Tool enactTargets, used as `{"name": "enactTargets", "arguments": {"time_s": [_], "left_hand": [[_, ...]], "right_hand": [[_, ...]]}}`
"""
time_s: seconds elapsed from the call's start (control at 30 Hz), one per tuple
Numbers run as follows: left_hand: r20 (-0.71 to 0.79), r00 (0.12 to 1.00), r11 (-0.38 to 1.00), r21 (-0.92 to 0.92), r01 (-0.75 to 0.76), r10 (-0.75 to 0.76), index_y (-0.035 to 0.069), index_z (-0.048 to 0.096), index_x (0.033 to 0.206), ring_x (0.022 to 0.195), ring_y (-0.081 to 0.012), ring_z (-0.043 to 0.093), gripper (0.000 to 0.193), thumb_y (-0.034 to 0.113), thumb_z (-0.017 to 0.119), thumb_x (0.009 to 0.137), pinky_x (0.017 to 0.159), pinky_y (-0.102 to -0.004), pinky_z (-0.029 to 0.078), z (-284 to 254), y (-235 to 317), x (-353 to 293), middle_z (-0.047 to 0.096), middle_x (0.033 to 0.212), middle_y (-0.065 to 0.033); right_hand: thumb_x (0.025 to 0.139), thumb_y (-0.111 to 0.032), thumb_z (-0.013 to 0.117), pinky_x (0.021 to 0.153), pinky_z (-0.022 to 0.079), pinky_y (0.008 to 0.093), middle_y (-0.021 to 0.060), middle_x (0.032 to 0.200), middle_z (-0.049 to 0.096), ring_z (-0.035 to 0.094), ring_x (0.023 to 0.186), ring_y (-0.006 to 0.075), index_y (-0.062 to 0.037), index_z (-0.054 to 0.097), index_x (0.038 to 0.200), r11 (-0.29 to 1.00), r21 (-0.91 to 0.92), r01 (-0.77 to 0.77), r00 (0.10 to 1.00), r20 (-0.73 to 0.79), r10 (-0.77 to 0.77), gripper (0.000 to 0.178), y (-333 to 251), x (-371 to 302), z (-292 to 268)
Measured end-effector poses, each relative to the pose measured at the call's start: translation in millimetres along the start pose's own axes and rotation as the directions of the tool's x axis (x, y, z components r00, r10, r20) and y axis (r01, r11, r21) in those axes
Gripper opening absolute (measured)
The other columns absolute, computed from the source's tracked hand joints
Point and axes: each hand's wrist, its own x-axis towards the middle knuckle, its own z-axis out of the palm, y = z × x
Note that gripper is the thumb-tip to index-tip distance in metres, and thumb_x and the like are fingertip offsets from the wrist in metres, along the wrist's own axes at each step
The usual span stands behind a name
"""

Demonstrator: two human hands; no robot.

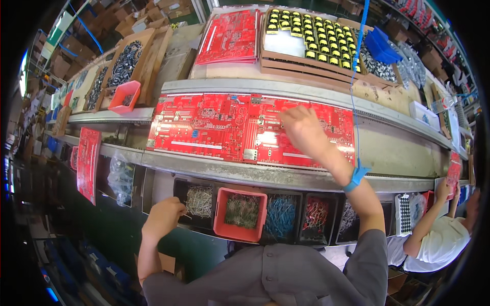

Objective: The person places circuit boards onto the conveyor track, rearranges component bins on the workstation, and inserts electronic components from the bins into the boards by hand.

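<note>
Right hand: hangs at 2 o'clock over the right red board, with fingers curled and drawn nearly together; cannot tell whether gripping anything or touching the surface.
Left hand: sits at 8 o'clock beside the pale-lead bin, almost closed, seemingly pinching a thin pale piece at the fingertips.
Right red board: lies flat at 2 o'clock, end to end with the left red board at 10 o'clock.
Fingertip work: probably best done from straight above, with a light pinch and a raised wrist, to avoid brushing small parts underneath.
Bin pick: likely cleaner one piece at a time, without bending the leads.
Blue cord: runs from 1 o'clock towards the blue wristband at 3 o'clock; calls for slack, well off the board.
Front rail: borders both boards at 6 o'clock; worth clearing with the right forearm.
Bare bed: opens at 3 o'clock past the board's edge; gives the most sideways room.
Red bin: stands at 6 o'clock with raised walls, better lifted over than slid past.
Rear tray: limits forward reach at 1 o'clock.
Co-worker: sits or stands at 4 o'clock, well apart.
</note>
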Motion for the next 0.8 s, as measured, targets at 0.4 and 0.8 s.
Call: {"name": "enactTargets", "arguments": {"time_s": [0.4,0.8], "left_hand": [[-0.445,0.836,0.787,-0.366,-0.496,0.319,0.002,0.061,0.088,0.069,-0.0133,0.053,0.008,-0.001,0.062,0.081,0.058,-0.0247,0.042,-41.1,36.0,158.6,0.056,0.079,-0.0046],[-0.697,0.537,0.812,0.113,-0.572,0.475,0.006,0.066,0.088,0.085,-0.0291,0.057,0.008,0.007,0.064,0.080,0.076,-0.0408,0.047,-6.2,81.8,291.0,0.061,0.086,-0.0084]], "right_hand": [[0.073,-0.014,0.058,0.071,0.047,0.0368,0.0107,0.091,0.066,0.063,0.090,0.0259,-0.0045,0.070,0.083,0.686,0.565,0.458,0.619,0.351,-0.703,0.018,-238.2,7.5,53.9],[0.080,-0.007,0.053,0.072,0.052,0.0391,0.0151,0.111,0.065,0.065,0.098,0.0241,-0.0044,0.069,0.100,0.823,0.441,0.357,0.768,0.364,-0.527,0.026,-289.1,-3.8,137.6]]}}
